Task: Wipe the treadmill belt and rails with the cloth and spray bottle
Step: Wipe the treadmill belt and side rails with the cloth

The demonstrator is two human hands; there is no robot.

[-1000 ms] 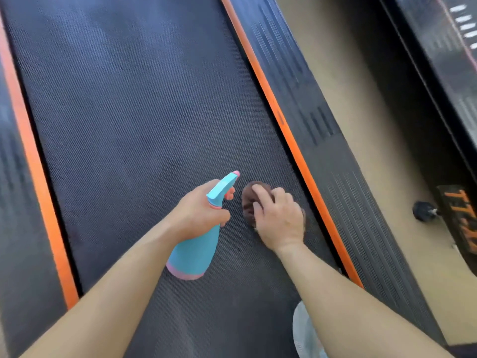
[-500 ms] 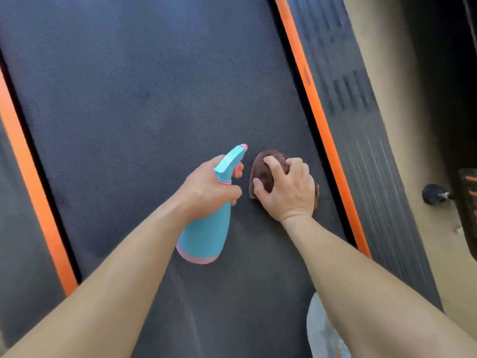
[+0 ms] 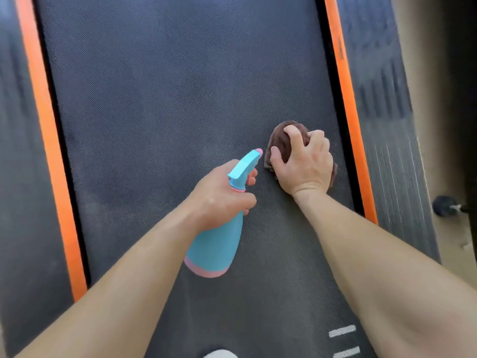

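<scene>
The brown cloth (image 3: 281, 143) is bunched up in a little ball. It sits on the dark belt (image 3: 180, 99) of the treadmill, on the right side, close to the orange stripe (image 3: 346, 99). The right hand (image 3: 304, 164) lies on top of the cloth. Its fingers (image 3: 293, 130) curl over the cloth and hold it down on the belt, and the thumb is on the left side of the cloth. Only the top and side edges of the cloth peek out from under the hand.

Just to the left is the blue spray bottle (image 3: 216, 246). It has a pink band at the bottom and a pink tip on its nozzle. The left hand (image 3: 219, 195) holds it by the neck, with the fingers wrapped round it and one finger at the front under the nozzle. The bottle is tilted, and the nozzle points up toward the cloth. The nozzle tip is near the cloth but does not touch it.

The belt runs between two orange stripes, one on the right and one on the left (image 3: 44, 125). Outside each stripe is a dark rail: the right rail (image 3: 387, 125) has thin lines on it, and the left rail (image 3: 18, 177) looks blurry. Two short white marks (image 3: 342, 330) show on the belt low down by the right arm. Past the right rail is a tan floor (image 3: 454, 244) with a small black round thing (image 3: 441, 205) on it.
</scene>
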